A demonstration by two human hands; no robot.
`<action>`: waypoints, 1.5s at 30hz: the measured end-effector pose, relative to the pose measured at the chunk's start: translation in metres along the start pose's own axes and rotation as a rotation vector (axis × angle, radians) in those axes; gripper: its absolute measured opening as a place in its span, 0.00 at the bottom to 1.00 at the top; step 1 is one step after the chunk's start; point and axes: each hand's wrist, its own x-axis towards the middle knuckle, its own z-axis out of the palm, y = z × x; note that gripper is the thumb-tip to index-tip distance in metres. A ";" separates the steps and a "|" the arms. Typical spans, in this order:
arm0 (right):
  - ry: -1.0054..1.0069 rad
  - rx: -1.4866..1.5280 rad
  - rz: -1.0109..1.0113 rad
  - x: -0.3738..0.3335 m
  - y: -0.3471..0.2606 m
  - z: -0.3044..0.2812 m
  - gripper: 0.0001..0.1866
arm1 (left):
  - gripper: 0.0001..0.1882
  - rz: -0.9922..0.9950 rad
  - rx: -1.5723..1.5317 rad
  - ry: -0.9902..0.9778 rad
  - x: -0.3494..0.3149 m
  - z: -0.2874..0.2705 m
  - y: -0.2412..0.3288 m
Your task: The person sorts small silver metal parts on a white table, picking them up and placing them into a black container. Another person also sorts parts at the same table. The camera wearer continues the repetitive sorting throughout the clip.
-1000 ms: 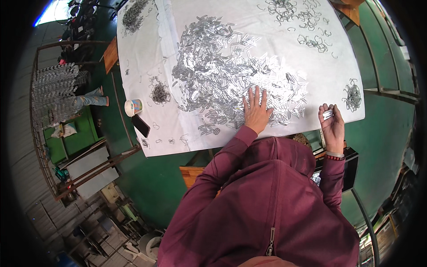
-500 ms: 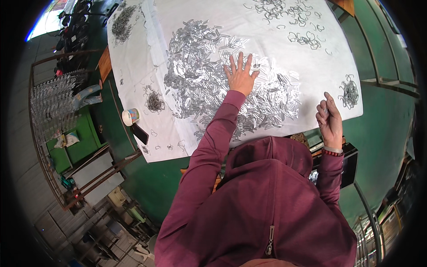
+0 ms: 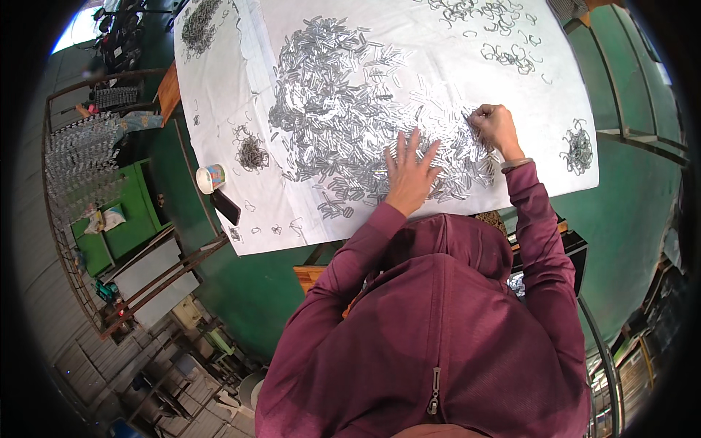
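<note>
Metal pieces [image 3: 318,109] lie loose; small tub [image 3: 211,178], contents unclear

The right hand [image 3: 496,130] is curled, hiding whether it pinches anything. The left hand [image 3: 411,175] covers part of the silvery pile [image 3: 328,109]. The top edge crops the desk [image 3: 412,29] and a wire-hook cluster [image 3: 467,9].

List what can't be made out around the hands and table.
All in the head view:
How far the pile of silver pieces runs under the left hand, which covers it.
What the right hand holds, if anything: the hand itself hides it.
The far end of the table: cut off by the upper edge.
</note>
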 end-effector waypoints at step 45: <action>0.050 0.439 0.013 -0.076 0.014 -0.019 0.18 | 0.28 -0.086 0.120 0.217 0.062 -0.018 -0.088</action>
